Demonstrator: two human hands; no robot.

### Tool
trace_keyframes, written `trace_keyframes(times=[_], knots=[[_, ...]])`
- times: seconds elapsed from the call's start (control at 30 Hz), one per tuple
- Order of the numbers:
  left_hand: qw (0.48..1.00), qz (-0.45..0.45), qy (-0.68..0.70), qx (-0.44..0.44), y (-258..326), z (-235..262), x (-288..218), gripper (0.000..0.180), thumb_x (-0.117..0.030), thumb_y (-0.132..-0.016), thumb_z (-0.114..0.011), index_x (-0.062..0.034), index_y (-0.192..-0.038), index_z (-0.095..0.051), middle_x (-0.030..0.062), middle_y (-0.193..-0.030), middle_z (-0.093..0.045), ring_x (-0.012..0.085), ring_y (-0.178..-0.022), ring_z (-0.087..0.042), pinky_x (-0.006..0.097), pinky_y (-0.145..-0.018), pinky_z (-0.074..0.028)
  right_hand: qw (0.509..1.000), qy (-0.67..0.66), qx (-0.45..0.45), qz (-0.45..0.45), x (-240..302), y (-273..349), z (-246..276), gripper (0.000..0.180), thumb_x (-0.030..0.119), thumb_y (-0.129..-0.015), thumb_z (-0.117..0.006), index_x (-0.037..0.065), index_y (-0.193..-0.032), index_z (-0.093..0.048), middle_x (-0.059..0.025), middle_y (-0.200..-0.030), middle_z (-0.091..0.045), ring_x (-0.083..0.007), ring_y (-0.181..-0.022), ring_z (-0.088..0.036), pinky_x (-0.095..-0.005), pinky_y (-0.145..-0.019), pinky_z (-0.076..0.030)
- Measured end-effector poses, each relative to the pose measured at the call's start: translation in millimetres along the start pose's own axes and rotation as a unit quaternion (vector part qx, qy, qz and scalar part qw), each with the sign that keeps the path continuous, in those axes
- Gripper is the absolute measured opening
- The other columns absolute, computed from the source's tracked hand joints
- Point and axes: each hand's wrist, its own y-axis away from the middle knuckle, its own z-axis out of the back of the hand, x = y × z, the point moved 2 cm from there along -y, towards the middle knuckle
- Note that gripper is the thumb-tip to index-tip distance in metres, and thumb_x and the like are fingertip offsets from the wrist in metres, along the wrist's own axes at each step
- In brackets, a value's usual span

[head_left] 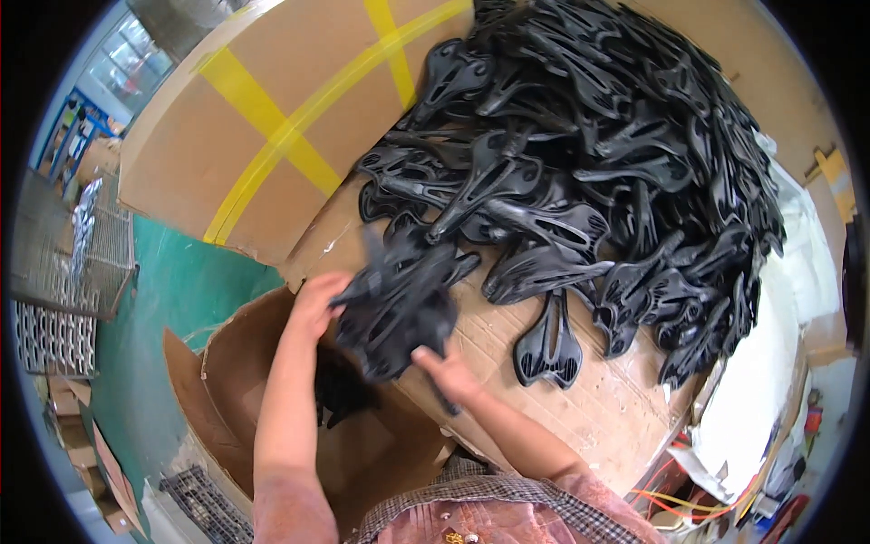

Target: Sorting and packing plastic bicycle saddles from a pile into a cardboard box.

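Note:
A bunch of several black plastic bicycle saddle shells (399, 308) is held between my two hands, blurred by motion. My left hand (319, 304) grips the bunch at its left edge. Against its lower right side my right hand (450, 374) is closed, thumb on top and fingers partly hidden beneath. The bunch is above the near left edge of the cardboard surface (489, 412), partly over an open cardboard box (245, 363). A large heap of matching saddle shells (580, 136) covers the far and right part of the surface. One single shell (549, 349) lies at the heap's near edge.
Some black pieces (343, 385) lie inside the open box. A tall cardboard panel with yellow tape (281, 136) rises at the far left. White plastic sheeting (757, 399) and orange cables (680, 503) are at the right. Wire cages (77, 263) stand on the green floor (168, 281).

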Motion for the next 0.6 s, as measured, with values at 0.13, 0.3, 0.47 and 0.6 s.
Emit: trace_keyframes(times=[0.13, 0.3, 0.47, 0.6], knots=[[0.992, 0.051, -0.113, -0.005, 99.4, 74.5, 17.1, 0.020, -0.021, -0.084, -0.054, -0.0037, -0.093, -0.060, 0.0005, -0.069, -0.055, 0.0085, -0.050, -0.049, 0.020, -0.040, -0.035, 0.964, 0.039, 0.259, 0.040, -43.2, 48.5, -64.0, 0.056, 0.024, -0.081, -0.061, 0.006, -0.127, -0.037, -0.0127, -0.119, -0.046, -0.0204, -0.111, -0.045, -0.0332, -0.092, -0.037], [0.950, 0.092, -0.277, -0.115, 176.4, 134.5, -18.6, 0.051, -0.048, -0.088, -0.037, -0.0056, -0.089, -0.066, 0.0111, -0.108, -0.058, 0.0199, -0.103, -0.050, 0.031, -0.080, -0.038, 0.966, 0.198, 0.168, -0.009, 41.9, 72.4, 27.5, 0.034, 0.028, -0.081, -0.059, 0.007, -0.108, -0.055, -0.0070, -0.100, -0.060, -0.0185, -0.093, -0.057, -0.0302, -0.084, -0.044], [0.929, -0.018, -0.349, -0.119, 63.4, 48.5, -94.4, 0.056, -0.050, -0.084, -0.045, 0.0007, -0.103, -0.059, 0.0096, -0.106, -0.058, 0.0179, -0.102, -0.050, 0.031, -0.092, -0.032, 0.795, 0.223, -0.543, 0.152, 35.2, 83.9, 302.8, 0.029, 0.025, -0.086, -0.053, 0.000, -0.099, -0.058, -0.0105, -0.095, -0.059, -0.0190, -0.085, -0.053, -0.0296, -0.079, -0.041], [0.908, -0.207, -0.363, -0.024, -92.1, -48.0, -111.2, 0.067, -0.048, -0.078, -0.056, 0.0036, -0.120, -0.046, 0.0171, -0.121, -0.049, 0.0232, -0.114, -0.045, 0.032, -0.095, -0.033, 0.784, 0.130, -0.606, 0.032, 39.1, 66.9, 344.5, 0.063, 0.041, -0.080, -0.059, -0.005, -0.120, -0.043, -0.0143, -0.105, -0.054, -0.0201, -0.094, -0.050, -0.0295, -0.085, -0.038]])
